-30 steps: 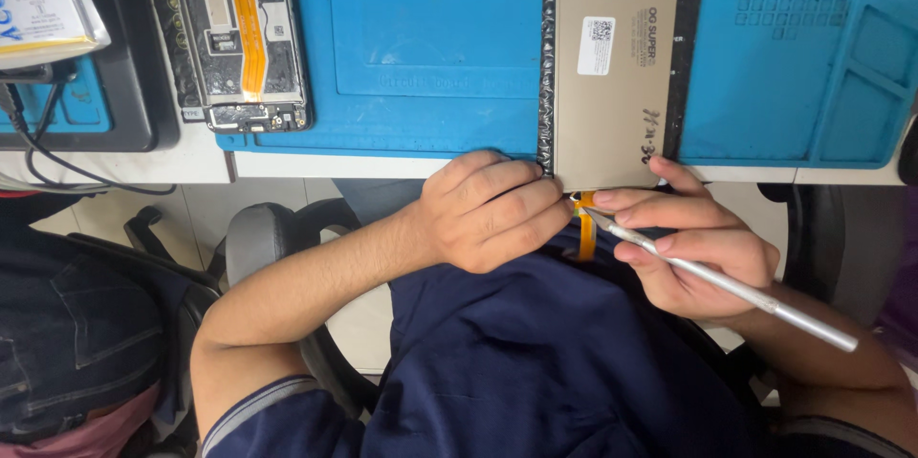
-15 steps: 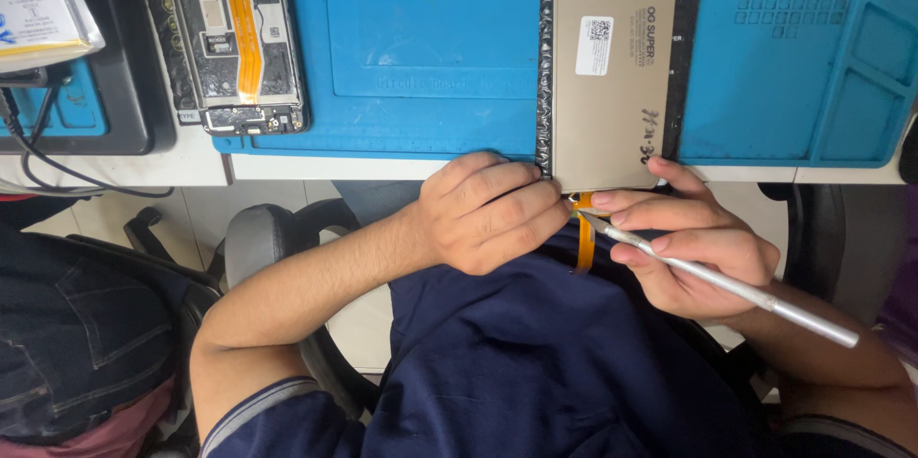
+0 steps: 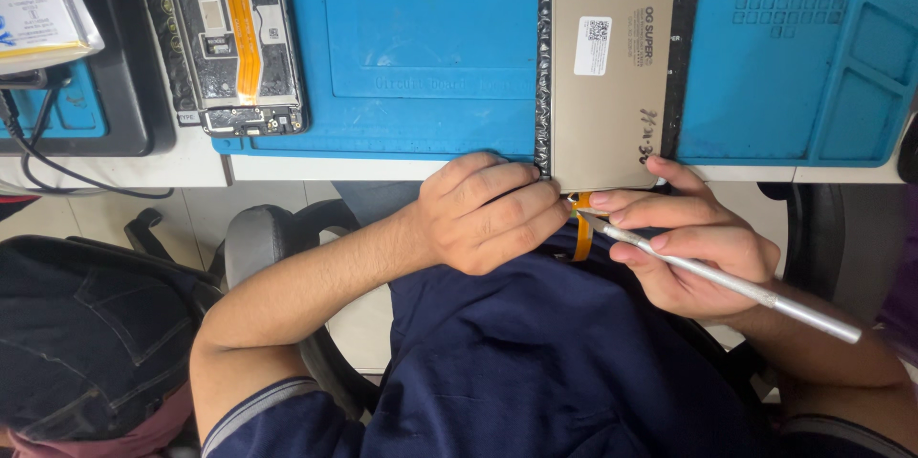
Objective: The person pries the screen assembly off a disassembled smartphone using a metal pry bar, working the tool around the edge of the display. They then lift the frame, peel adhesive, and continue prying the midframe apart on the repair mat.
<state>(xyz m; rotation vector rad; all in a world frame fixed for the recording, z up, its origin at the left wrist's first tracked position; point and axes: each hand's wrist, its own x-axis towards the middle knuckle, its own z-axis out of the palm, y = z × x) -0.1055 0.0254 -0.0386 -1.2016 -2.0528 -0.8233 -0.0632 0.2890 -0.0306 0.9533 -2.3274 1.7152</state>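
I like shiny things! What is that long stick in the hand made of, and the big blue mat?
The stick tool in the right hand looks like metal: silvery, smooth, with bright glints. The blue mat looks like soft rubber or silicone: dull, matte, with moulded trays and ridges.

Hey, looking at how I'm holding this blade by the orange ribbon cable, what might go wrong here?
1. The blade's tip sits right at the orange ribbon cable, so a slip may nick or cut it.
2. The left hand is curled close beside the tip; a jerk toward it could cut a finger.
3. The display panel overhangs the blue mat's front edge, so prying pressure from the right hand might flex or tip it.
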